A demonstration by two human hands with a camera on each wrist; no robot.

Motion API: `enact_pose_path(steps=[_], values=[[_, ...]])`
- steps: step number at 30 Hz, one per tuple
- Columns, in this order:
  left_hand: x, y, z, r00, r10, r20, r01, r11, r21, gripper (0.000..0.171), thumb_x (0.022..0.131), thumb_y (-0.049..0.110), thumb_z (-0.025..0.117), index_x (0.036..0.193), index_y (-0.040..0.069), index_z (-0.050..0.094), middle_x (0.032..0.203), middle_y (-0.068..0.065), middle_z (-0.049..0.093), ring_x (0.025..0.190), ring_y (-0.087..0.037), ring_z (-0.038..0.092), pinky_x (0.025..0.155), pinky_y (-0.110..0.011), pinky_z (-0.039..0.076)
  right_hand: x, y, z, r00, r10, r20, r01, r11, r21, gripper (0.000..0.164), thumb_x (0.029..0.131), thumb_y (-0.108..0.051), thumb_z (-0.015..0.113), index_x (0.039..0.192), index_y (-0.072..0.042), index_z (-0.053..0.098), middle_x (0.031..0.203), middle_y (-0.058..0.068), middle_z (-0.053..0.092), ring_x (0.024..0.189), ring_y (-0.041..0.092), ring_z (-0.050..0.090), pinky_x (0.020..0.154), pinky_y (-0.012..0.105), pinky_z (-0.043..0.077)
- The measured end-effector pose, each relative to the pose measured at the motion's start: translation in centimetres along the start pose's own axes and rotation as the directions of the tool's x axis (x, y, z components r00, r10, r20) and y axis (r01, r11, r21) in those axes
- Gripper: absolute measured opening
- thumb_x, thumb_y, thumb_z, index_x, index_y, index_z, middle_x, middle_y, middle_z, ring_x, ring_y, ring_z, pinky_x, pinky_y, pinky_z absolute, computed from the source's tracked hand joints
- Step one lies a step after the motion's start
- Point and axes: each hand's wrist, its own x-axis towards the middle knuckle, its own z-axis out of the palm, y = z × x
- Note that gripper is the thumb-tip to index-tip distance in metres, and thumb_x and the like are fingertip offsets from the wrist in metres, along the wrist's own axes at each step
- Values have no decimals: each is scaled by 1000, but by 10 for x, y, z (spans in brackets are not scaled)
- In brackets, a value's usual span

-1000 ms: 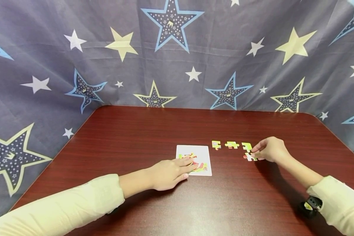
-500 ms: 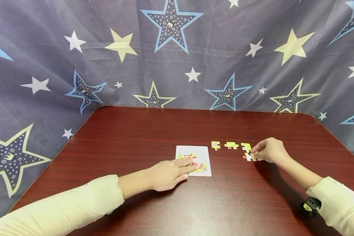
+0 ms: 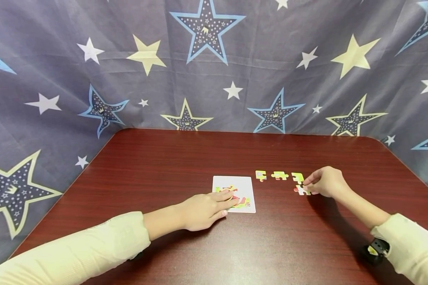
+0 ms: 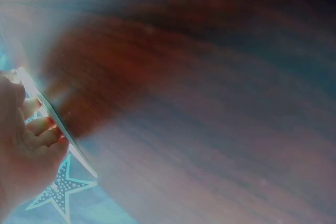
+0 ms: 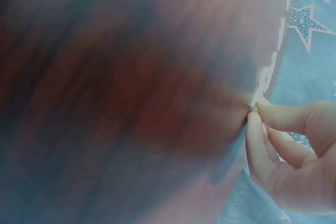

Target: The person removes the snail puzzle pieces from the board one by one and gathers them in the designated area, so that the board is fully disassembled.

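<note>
Jigsaw piece [image 3: 301,190], mostly white, red-tipped, knobbed

White, colourfully printed card [image 3: 233,181] lies flat; 4 jigsaw pieces [image 3: 279,175] right of it.

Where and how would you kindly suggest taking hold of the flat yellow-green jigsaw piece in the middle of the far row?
Probably by the knobs at both ends of the flat yellow-green jigsaw piece, coming down from above on the person's side: it lies flat, the knobs jut into gaps, and the yellowish left piece and yellowish right piece flank it.
</note>
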Motion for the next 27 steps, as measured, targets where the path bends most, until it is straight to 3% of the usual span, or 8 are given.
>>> enact_pose_path(steps=[12, 18, 27], values=[[-1, -1, 1, 1000, 4, -1, -4, 1000, 6, 48, 104, 29, 37, 150, 19, 34, 159, -6, 30, 147, -22, 29, 116, -41, 35, 2, -4, -10, 998, 47, 46, -50, 998, 49, 22, 78, -22, 78, 88, -4, 76, 65, -1, 74, 57, 8, 69, 57, 21, 47], [-1, -1, -1, 1000, -3, -2, 3, 1000, 6, 48, 103, 28, 38, 150, 18, 35, 157, -7, 33, 147, -22, 30, 116, -41, 35, 5, -23, -12, 999, 11, 43, -15, 996, 84, 25, 81, -24, 76, 92, -2, 75, 73, 4, 76, 61, 12, 72, 57, 21, 50], [-1, 0, 0, 1000, -9, 11, 9, 1000, 8, 48, 104, 29, 38, 151, 21, 33, 159, -5, 30, 148, -20, 29, 117, -40, 33, 15, -56, 4, 997, -68, 22, 66, 995, 73, 21, 80, -24, 76, 91, -7, 76, 73, 5, 76, 59, 9, 68, 60, 24, 45]])
